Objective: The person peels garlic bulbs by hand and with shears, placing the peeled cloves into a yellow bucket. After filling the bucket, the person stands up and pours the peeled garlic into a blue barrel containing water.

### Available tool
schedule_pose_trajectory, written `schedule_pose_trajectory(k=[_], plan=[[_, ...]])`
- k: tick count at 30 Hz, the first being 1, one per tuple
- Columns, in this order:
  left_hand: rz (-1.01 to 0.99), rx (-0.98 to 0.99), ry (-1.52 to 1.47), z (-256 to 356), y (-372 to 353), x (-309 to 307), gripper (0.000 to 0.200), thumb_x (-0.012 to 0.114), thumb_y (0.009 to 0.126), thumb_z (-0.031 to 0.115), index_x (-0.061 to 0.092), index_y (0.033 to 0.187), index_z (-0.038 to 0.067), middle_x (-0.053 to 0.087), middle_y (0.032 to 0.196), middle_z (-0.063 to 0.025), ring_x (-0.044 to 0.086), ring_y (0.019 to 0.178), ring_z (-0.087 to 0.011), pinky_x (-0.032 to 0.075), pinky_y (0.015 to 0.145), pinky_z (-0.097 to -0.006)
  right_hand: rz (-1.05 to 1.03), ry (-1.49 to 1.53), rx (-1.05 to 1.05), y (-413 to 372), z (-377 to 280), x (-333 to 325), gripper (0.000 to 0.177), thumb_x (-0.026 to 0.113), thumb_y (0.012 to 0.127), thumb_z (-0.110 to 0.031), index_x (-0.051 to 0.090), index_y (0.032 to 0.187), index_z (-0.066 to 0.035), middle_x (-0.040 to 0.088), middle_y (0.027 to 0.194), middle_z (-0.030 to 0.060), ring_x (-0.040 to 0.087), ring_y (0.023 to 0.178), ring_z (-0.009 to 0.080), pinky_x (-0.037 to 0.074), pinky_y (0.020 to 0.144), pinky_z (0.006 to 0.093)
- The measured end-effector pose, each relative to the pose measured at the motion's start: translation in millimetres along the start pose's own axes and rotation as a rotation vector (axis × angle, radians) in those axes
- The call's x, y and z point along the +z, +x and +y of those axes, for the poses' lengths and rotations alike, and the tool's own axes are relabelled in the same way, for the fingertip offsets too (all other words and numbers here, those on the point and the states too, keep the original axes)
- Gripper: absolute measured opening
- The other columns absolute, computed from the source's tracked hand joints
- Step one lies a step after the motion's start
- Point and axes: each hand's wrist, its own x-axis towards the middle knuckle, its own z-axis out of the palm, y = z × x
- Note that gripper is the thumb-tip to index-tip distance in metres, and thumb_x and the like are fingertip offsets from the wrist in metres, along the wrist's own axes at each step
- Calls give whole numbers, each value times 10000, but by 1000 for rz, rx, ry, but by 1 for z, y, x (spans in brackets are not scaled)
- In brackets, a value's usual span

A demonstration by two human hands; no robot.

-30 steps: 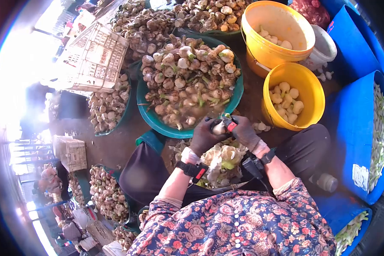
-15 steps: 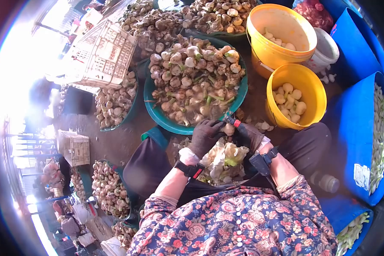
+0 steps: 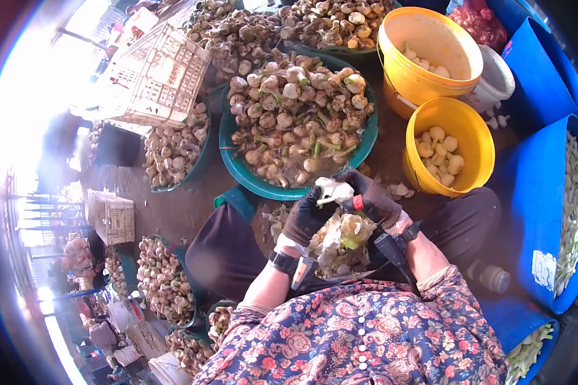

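Note:
In front of the large tub, my left hand, in a dark glove, is closed on a garlic bulb with pale, loose skin. My right hand, also gloved, is closed, its fingers touching the bulb's right side. A small red-handled knife shows in the right hand by its red part; its blade cannot be made out. Below the hands, a heap of peeled garlic skins lies between my legs. Just beyond them, the green tub is full of unpeeled, soil-stained garlic bulbs.
To the right, a yellow bucket holds peeled white bulbs, with another yellow bucket behind it. Blue containers with pale stems line the right side. White crates and more garlic tubs stand left.
The garlic bulb has risen and moved left between my hands, now showing whiter skin. My left hand has turned to grasp its side, and the knife's tip has gone out of sight.

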Motion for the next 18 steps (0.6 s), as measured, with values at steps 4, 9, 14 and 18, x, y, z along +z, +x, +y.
schedule_pose_trajectory(k=[4, 9, 14, 18], plan=[[31, 146, -20, -18, -4, -12, 355, 602, 862, 201, 509, 1141, 2, 589, 968, -98, 555, 909, -240, 448, 881, -363, 103, 448, -30, 2, 23, -1, 465, 667, 691, -152, 510, 1118, -58, 556, 1073, 72, 520, 1031, 199, 422, 902, 324], [21, 49, 736, -11, -33, 21, 296, 629, 845, 256, 593, 1002, 8, 615, 896, -48, 558, 829, -181, 445, 771, -318, 235, 329, 1, 4, 51, -33, 203, 553, 850, -219, 578, 985, -69, 580, 945, 57, 562, 909, 188, 463, 808, 317], [-367, -366, 1089, 11, -58, 67, 195, 650, 831, 187, 648, 930, 19, 633, 882, -11, 544, 852, -78, 455, 774, -263, 451, 175, -32, 10, 74, -51, 242, 486, 885, -204, 557, 1058, -50, 614, 962, 83, 598, 871, 196, 517, 796, 354], [-292, 307, 1640, 6, -39, 66, 466, 771, 706, 220, 591, 1076, 1, 627, 946, -84, 585, 821, -141, 482, 709, -288, 491, 322, 168, 4, 53, -41, 232, 523, 859, -117, 544, 1082, -57, 612, 929, 54, 594, 865, 186, 520, 776, 338]])
